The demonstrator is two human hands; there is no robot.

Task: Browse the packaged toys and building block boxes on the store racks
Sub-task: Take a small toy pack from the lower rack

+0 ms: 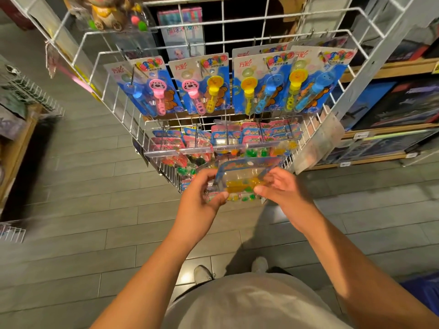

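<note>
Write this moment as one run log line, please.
left hand: holds toy pack | right hand: holds same pack | place: before wire rack

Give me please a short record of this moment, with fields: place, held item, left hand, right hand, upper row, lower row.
place: wire rack in a shop aisle, tiled floor
held item: blister pack, clear front, yellow toy and small green pieces inside
left hand: left hand grips the pack's left edge
right hand: right hand holds the pack's right edge
upper row: bubble wand cards hanging on hooks
lower row: small packs on hooks, just behind the held one
</note>
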